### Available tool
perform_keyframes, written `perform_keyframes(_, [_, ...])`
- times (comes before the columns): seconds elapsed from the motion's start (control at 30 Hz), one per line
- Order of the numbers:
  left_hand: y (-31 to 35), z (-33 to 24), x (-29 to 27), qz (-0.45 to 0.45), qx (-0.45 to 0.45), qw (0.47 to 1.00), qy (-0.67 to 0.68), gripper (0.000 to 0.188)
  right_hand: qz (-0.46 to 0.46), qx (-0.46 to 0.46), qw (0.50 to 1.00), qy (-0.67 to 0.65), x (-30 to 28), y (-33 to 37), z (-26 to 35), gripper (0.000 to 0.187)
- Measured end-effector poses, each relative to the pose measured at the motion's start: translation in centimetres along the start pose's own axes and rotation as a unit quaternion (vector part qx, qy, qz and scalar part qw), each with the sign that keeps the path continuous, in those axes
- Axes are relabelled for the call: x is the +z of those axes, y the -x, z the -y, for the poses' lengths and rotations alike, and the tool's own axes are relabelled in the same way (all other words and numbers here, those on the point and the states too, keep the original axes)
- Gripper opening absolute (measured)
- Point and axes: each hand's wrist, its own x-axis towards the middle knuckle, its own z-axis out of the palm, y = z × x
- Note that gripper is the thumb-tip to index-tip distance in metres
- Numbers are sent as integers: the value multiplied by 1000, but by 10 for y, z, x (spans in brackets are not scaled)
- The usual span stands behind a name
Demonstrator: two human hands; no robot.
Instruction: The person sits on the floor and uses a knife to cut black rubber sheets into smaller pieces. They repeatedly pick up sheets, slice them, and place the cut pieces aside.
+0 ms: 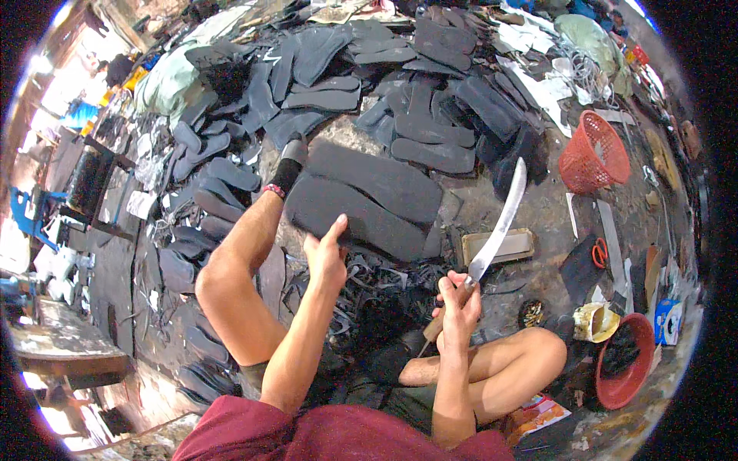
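My left hand (327, 260) grips the near edge of a black foam sole sheet (361, 201), thumb on top and the other fingers mostly hidden. Sole outlines with a wavy line between them show on the sheet, which lies tilted in front of me. In my right hand (459, 309) is a knife (503, 219) with a long, curved, bright blade and a wooden handle. Its blade points up and away, to the right of the sheet and apart from it. My left foot (293, 154), in a dark covering, is beside the sheet's far left corner.
Black soles (434, 142) lie heaped beyond the sheet and down the left side. Dark scraps (377, 284) cover the floor before me. To the right are a whetstone-like block in a tray (498, 247), a red basket (592, 157), orange-handled scissors (600, 253) and a red tub (644, 369).
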Motion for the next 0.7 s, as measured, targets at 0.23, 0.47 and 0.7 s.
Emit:
perform_keyframes(0.23, [119, -31, -114, 291, 102, 831, -463, 84, 57, 16, 974, -219, 17, 6, 43, 31])
perform_keyframes(0.47, [145, -94, -99, 426, -190, 822, -327, 58, 34, -93, 995, 3, 14, -26, 12, 33])
perform_keyframes(0.7, [120, -109, -124, -12, 55, 995, -79, 47, 124, -16, 976, 176, 7, 11, 17, 33])
